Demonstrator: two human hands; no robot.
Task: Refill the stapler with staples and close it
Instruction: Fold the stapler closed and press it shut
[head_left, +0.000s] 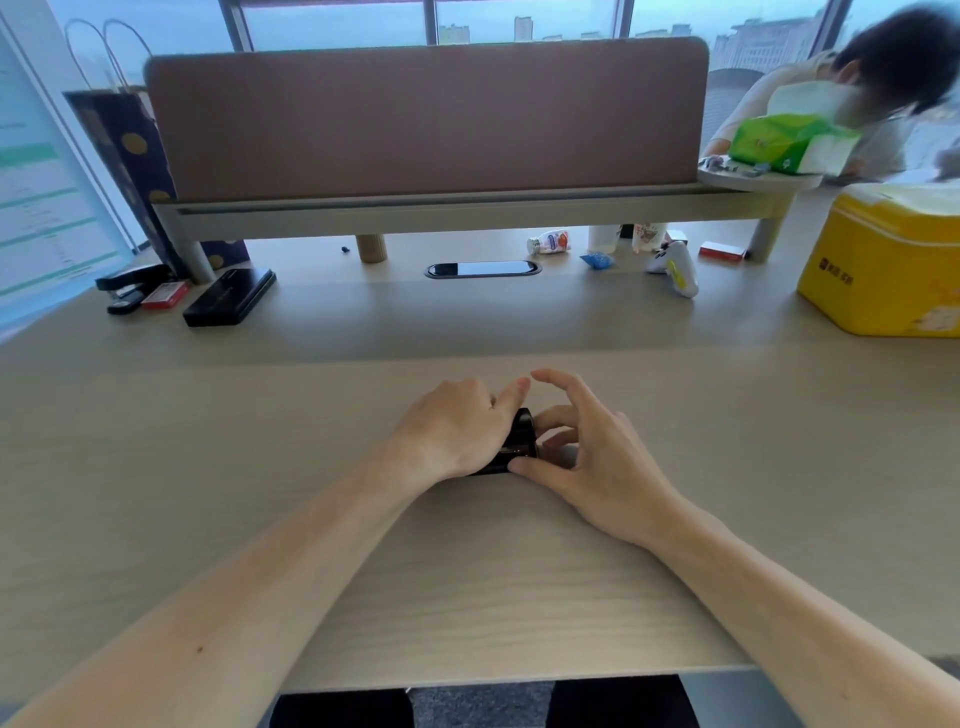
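Observation:
A small black stapler (521, 439) lies on the light wooden desk (467, 571) in front of me, mostly hidden under my hands. My left hand (457, 428) is closed over its left part, index finger stretched across the top. My right hand (587, 452) touches its right end with thumb and middle fingers, the index finger raised and curled. I cannot see whether the stapler is open or whether staples are in it. A red staple box (165, 296) sits at the far left next to a second black stapler (130, 288).
A black case (231, 296) lies far left, a dotted paper bag (130, 156) behind it. A pink divider (426, 114) on a shelf crosses the back. A yellow box (883, 265), a white controller (675, 270) and small bottles stand far right. A person sits beyond.

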